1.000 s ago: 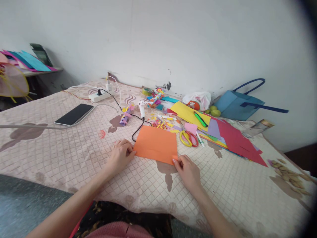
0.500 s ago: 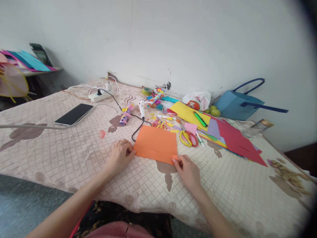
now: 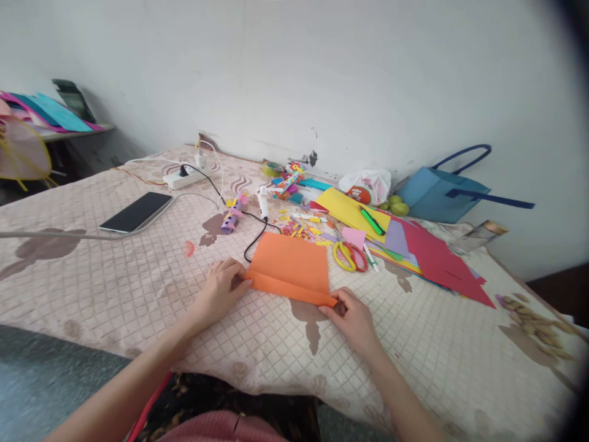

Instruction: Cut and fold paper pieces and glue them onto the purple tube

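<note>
Since half a second ago the near edge of the orange sheet (image 3: 289, 268) has come up off the cloth (image 3: 138, 276) as a narrow strip, where before it lay flat. Right hand (image 3: 353, 319), nearest the camera, has fingers curled and pinched on the sheet's near right corner; left hand (image 3: 221, 288) has fingers bent and closed on the near left corner, its heel resting on the cloth. Both hold the same raised edge, and the sheet's far part lies flat between them and the clutter. Just beyond the sheet's far left corner a black cable (image 3: 257, 236) loops, touching or nearly touching the paper. To the right, yellow-and-red scissors (image 3: 350, 256) lie just beside the sheet, with a small pink note (image 3: 354, 237) next to them. Behind the sheet are paper scraps (image 3: 299, 230), a white glue gun (image 3: 263, 202) and a purple roll (image 3: 231, 218). Farther right, a stack of coloured sheets (image 3: 414, 245) spreads out, yellow on top with a green marker (image 3: 372, 221) lying on it. Well to the left a phone (image 3: 137, 212) lies face up, a power strip (image 3: 183, 178) beyond it. Against the wall stand a white plastic bag (image 3: 365, 184), green fruit (image 3: 398, 205) and a blue bag (image 3: 442, 193).
</note>
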A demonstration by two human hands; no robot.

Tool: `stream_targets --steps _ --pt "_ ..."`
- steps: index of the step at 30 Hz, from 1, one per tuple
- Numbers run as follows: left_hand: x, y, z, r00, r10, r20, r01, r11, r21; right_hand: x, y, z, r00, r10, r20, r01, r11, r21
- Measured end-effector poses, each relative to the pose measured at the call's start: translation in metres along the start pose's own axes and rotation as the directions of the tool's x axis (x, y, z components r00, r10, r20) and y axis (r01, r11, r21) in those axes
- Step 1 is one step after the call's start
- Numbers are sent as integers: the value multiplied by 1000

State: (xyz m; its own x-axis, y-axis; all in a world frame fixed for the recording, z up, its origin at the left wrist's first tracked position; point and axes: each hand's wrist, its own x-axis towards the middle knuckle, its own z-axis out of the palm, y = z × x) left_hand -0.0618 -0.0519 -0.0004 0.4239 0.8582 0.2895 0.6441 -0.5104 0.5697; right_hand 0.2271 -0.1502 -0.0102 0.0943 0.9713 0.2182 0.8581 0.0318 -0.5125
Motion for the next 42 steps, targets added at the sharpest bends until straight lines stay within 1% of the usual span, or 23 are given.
stream_targets --steps 2,4,12,19,24,30,42 --pt "-1 -2 -1 1000 24 13 -23 1000 -18 0 0 -1 1000 -2 4 2 1000 28" --pt "-1 -4 -1 999 41 22 -40 998 -39 0 1 0 1000 3 -5 -3 1000 18" --pt "2 -3 1 1000 21 6 -21 998 -66 2 1 3 1000 27 -10 -28 989 -144" --pt "2 -2 4 1000 3 -7 -3 1000 12 4 1 8 999 24 -28 -29 977 -213" --pt "2 -2 7 1000 -29 -10 29 995 91 4 0 12 999 6 -39 -19 944 -329" --pt "3 -3 9 1000 -25 -15 27 995 97 4 -6 13 998 -5 -58 -21 897 -441" --pt "7 -6 7 998 -51 -31 52 998 45 5 -7 14 997 -15 -79 -25 879 -476"
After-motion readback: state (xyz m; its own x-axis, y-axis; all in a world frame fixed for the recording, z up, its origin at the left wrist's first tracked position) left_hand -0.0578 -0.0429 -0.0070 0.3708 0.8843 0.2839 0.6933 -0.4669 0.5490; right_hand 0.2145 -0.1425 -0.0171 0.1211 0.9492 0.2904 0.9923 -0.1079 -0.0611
